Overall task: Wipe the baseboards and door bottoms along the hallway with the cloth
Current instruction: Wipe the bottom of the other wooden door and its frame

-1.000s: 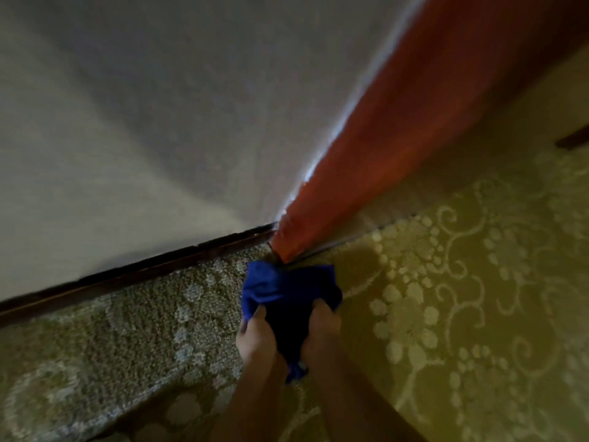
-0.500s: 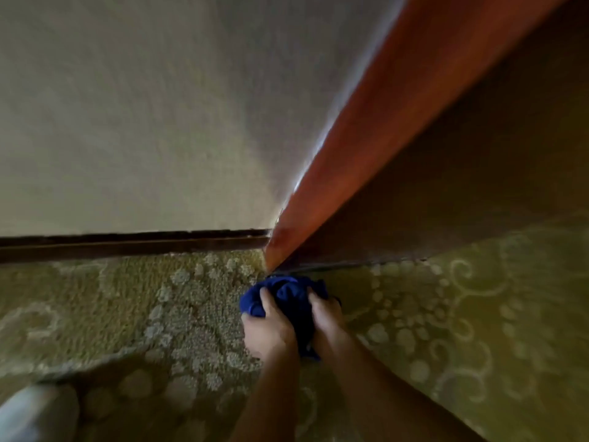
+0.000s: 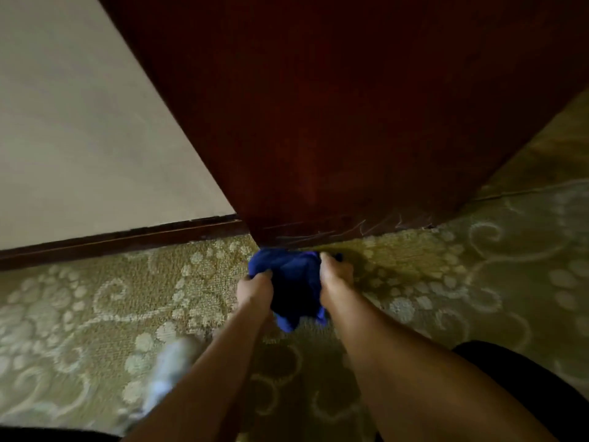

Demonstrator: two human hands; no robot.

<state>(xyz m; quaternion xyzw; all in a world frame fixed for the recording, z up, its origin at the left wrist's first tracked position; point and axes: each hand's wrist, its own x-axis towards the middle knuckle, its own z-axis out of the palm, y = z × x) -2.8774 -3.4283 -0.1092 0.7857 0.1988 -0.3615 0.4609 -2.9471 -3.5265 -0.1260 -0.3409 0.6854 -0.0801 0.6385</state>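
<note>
The dark door (image 3: 350, 122) meets the carpet (image 3: 95, 298) beside the baseboard (image 3: 127, 239). At the door's bottom edge we hold the blue cloth (image 3: 287, 269), bunched between our left hand (image 3: 256, 288) and right hand (image 3: 334, 279), both gripping it. It looks soft and light; we should pinch a thick fold.

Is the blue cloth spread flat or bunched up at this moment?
Bunched up. The blue cloth is gathered into a rumpled wad between the left hand and right hand, at the door's bottom edge.
</note>
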